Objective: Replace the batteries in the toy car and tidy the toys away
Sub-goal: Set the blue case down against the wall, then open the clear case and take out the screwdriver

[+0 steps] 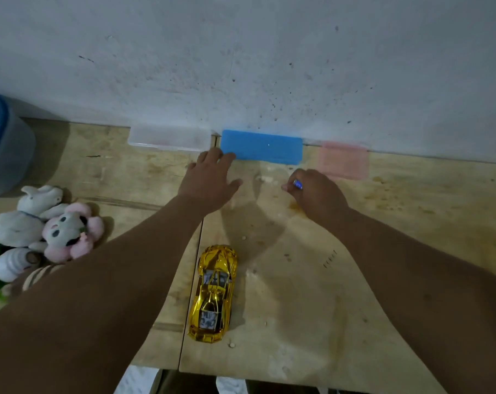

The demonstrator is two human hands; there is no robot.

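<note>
A shiny gold toy car (214, 292) stands on the wooden table (397, 223) near its front edge, between my two forearms. My left hand (208, 177) reaches far forward with fingers spread, its fingertips touching the left end of a blue plastic box (266, 146) that lies against the wall. My right hand (316, 191) is curled around a small blue battery (298, 184), whose end shows between the fingers. It hovers just in front of the blue box.
A clear plastic box (168, 139) and a pink plastic box (343, 160) flank the blue one along the wall. Plush toys (50, 223) lie piled at the left. A blue-lidded container (4, 146) stands at the far left.
</note>
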